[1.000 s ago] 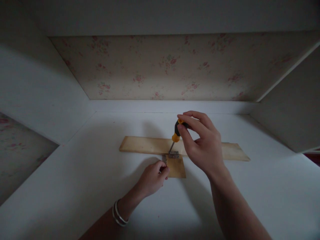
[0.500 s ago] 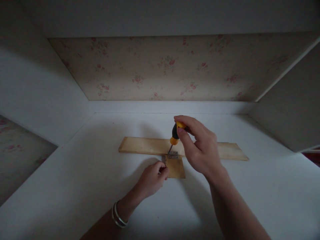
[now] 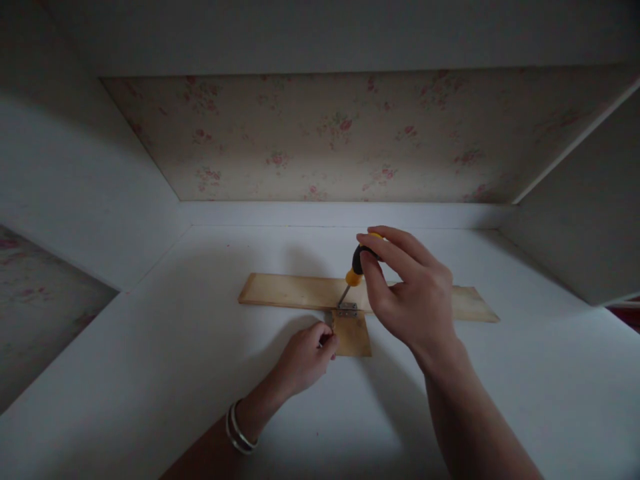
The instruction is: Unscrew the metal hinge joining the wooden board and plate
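Observation:
My right hand (image 3: 413, 287) grips a yellow-and-black screwdriver (image 3: 355, 277) by its handle, the shaft slanting down to the left. Its tip meets the left part of a small metal hinge (image 3: 347, 309). The hinge lies across the joint between a long wooden board (image 3: 285, 291) and a short wooden piece (image 3: 353, 337) in front of it. At the short piece's left edge, my left hand (image 3: 309, 353) is closed with the fingertips pinched against the wood. Whether those fingers also hold something small is hidden.
Both wooden pieces lie on a white surface (image 3: 150, 373). A low white ledge (image 3: 345, 213) and a flower-patterned wall panel (image 3: 310, 140) stand behind. White panels rise at left and right.
My right hand has shifted slightly right, its fingers loosened and moved on the handle. The screwdriver leans further right while its tip stays at the hinge. My left hand is unmoved.

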The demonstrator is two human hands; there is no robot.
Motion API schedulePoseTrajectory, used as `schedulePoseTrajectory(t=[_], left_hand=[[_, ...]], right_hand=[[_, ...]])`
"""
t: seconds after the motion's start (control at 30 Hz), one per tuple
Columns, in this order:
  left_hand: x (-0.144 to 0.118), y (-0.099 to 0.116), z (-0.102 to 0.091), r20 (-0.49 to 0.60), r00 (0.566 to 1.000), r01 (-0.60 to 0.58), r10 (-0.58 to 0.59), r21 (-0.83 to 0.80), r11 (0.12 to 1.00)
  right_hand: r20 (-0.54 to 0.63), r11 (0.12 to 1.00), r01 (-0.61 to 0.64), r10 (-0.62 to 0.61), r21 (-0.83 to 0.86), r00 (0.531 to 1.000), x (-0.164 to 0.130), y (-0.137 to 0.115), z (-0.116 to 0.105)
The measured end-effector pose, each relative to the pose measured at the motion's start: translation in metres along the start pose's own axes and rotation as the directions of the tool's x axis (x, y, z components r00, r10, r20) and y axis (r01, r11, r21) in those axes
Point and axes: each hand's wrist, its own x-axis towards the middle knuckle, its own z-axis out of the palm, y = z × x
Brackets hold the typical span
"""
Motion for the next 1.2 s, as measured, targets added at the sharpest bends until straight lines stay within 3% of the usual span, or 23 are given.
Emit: schedulePoseTrajectory(t=[0.27, 0.57, 0.8, 1.03, 1.2], left_hand=[[0.0, 0.0, 0.001, 0.001, 1.0, 0.002, -0.002, 0.015, 1.0], [0.001, 0.002, 0.0, 0.001, 1.0, 0.012, -0.012, 0.016, 1.0], [-0.001, 0.002, 0.0, 0.001, 1.0, 0.003, -0.003, -0.001, 1.0], [-0.001, 0.003, 0.0, -0.005, 1.0, 0.001, -0.001, 0.008, 1.0], [-0.001, 0.002, 0.0, -0.006, 1.0, 0.003, -0.003, -0.011, 1.0]], right_hand=[[0.036, 0.995, -0.023, 0.027, -0.102, 0.999, -0.002, -0.001, 0.004], [0.183, 0.998, -0.068, 0.064, 0.014, 0.981, -0.002, -0.001, 0.0], [0.07, 0.991, -0.051, 0.059, -0.121, 0.996, 0.0, 0.0, 0.002], [0.217, 0.999, -0.039, 0.044, -0.029, 0.975, 0.001, 0.001, -0.01], [0.172, 0.995, -0.052, 0.067, -0.087, 0.983, 0.0, 0.001, -0.005]])
